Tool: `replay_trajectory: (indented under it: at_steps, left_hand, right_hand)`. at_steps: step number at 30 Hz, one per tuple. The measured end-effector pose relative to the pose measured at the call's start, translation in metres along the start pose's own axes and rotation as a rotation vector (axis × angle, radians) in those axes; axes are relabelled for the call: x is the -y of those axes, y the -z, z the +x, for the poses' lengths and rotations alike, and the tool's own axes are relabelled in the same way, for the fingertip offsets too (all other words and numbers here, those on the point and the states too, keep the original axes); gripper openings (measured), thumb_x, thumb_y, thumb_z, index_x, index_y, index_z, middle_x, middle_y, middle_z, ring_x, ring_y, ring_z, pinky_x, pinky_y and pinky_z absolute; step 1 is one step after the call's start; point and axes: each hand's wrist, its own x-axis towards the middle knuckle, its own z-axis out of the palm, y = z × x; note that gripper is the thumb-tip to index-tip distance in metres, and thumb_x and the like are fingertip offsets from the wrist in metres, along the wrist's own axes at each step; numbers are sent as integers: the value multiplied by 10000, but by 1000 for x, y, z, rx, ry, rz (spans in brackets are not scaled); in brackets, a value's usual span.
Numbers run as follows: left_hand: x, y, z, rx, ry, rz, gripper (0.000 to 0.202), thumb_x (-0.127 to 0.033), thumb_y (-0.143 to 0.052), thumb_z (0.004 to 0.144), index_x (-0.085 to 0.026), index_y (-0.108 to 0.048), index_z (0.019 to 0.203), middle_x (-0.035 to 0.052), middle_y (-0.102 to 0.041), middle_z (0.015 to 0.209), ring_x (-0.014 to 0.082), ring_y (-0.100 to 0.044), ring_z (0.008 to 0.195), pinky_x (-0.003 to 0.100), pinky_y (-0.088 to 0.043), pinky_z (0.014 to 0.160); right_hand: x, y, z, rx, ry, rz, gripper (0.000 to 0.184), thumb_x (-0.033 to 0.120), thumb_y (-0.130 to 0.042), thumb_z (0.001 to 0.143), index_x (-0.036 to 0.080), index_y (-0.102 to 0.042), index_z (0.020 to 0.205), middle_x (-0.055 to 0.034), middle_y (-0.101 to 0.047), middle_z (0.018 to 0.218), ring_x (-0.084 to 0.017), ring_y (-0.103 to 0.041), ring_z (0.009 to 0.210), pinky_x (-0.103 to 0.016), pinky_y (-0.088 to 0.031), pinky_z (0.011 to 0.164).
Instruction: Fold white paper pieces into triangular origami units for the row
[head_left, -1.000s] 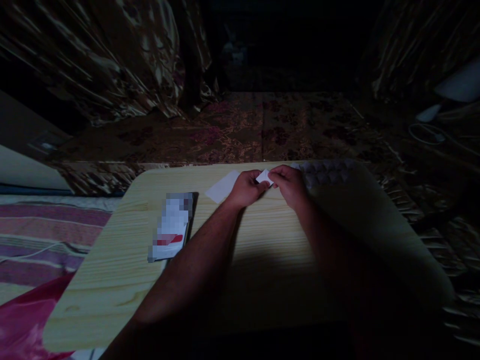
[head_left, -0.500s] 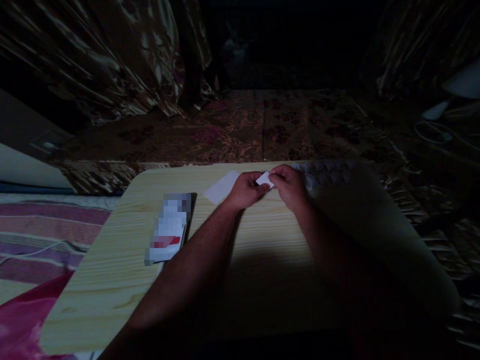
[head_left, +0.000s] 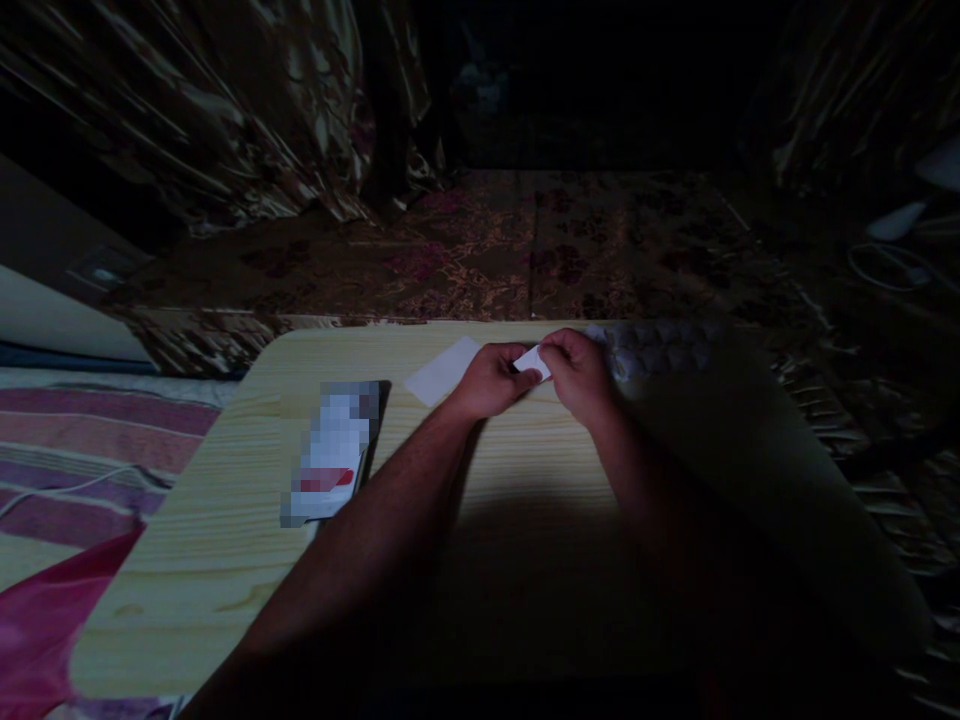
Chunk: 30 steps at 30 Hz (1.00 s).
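My left hand (head_left: 491, 380) and my right hand (head_left: 576, 368) meet near the far edge of a light wooden table (head_left: 225, 560). Both pinch a small white folded paper (head_left: 531, 360) between their fingertips, just above the tabletop. A flat white card or paper slip (head_left: 442, 371) lies on the table just left of my left hand. A white and red packet (head_left: 334, 455), partly blurred, lies further left on the table.
A grey bumpy sheet (head_left: 660, 345) rests at the table's far right, beside my right hand. A striped cloth (head_left: 90, 460) and something red (head_left: 37, 620) lie left of the table. Patterned carpet (head_left: 525, 250) and dark curtains (head_left: 225, 110) fill the background.
The hands stay together on the small white paper, with only slight finger movement. The view has shifted a little, so the table and packet sit slightly further left.
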Motion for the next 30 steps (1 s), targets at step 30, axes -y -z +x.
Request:
replay_trajectory:
  at_steps: [30]
  left_hand:
    - [-4, 0, -1, -13, 4, 4, 169, -301, -690, 744, -143, -637, 718, -41, -480, 573, 74, -377, 530, 229, -318, 518]
  right_hand:
    - [-4, 0, -1, -21, -65, 93, 72, 261, -660, 709, 206, -663, 756, 1, -665, 703, -149, -603, 664, -287, -483, 642]
